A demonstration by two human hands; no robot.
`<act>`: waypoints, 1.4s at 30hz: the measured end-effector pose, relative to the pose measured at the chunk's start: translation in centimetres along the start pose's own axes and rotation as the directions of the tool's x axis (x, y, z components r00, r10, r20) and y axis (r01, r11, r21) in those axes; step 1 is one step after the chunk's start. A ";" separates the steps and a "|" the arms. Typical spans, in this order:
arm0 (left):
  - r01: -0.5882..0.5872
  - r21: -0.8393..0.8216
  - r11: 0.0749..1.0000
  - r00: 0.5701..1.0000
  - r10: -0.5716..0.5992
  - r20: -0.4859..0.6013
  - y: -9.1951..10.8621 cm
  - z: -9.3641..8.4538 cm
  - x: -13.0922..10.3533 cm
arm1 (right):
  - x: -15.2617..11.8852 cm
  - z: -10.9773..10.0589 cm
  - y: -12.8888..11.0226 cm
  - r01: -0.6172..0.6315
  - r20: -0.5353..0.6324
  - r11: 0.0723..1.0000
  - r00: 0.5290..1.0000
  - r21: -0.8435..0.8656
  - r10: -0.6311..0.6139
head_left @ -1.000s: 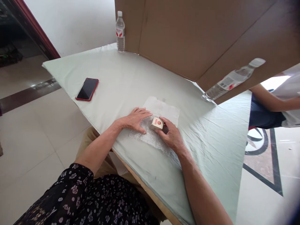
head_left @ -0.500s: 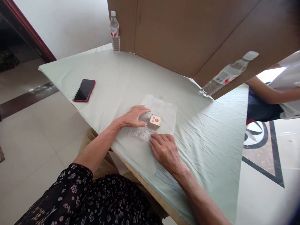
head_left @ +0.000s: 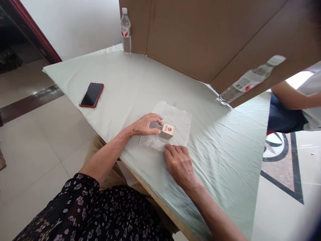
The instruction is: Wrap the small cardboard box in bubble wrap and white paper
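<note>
A small cream box with red print [head_left: 168, 130] sits on a sheet of bubble wrap [head_left: 182, 122] laid flat on the table. My left hand [head_left: 147, 125] is at the box's left side, its thumb and fingers apart in a curve. The fingertips reach the box's edge; whether they press on it I cannot tell. At the near edge of the sheet, my right hand [head_left: 178, 164] rests with bent fingers closed on the bubble wrap's edge. Its thumb is mostly hidden under the hand.
A phone in a red case [head_left: 91, 95] lies at the left table edge. A large cardboard panel [head_left: 180, 36] stands at the back, with one water bottle [head_left: 125, 31] upright and another bottle [head_left: 250, 80] before it. Another person's arm [head_left: 288, 95] shows at right.
My left hand has come slightly closer to the box, its fingers more curved. My right hand stays at the wrap's near edge. The whole view has shifted slightly.
</note>
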State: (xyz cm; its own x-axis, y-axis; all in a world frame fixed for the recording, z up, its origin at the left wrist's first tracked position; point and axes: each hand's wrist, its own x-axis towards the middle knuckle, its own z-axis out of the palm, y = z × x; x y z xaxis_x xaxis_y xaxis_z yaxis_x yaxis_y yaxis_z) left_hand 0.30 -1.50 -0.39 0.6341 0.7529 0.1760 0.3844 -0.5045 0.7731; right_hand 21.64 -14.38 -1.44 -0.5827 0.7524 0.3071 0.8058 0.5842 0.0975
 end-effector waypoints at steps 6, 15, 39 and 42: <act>-0.031 -0.089 0.996 0.999 0.033 0.028 0.1 0.0 0.0 | 0.9 0.1 1.3 -0.097 -0.078 0.982 0.991 0.163 0.111; -0.069 -0.026 0.997 0.996 0.071 0.057 0.3 0.6 0.2 | 4.2 -0.6 4.4 -0.281 -0.119 0.918 0.939 0.281 0.324; 0.029 -0.361 0.932 0.964 -0.122 -0.237 1.1 3.7 1.1 | 4.6 2.1 5.5 -0.346 -0.015 0.557 0.840 0.755 0.542; 0.045 -0.377 0.925 0.965 -0.137 -0.222 1.2 3.7 1.0 | 4.7 2.0 5.4 -0.350 -0.009 0.538 0.832 0.767 0.554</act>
State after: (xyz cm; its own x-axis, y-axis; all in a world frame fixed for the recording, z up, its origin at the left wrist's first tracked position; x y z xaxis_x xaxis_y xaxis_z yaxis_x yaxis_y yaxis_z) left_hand 3.89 -2.93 -1.52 0.4109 0.8897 0.1992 0.1310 -0.2738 0.9528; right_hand 23.03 -7.14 -1.40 -0.0374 0.9473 0.3183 0.5554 0.2845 -0.7814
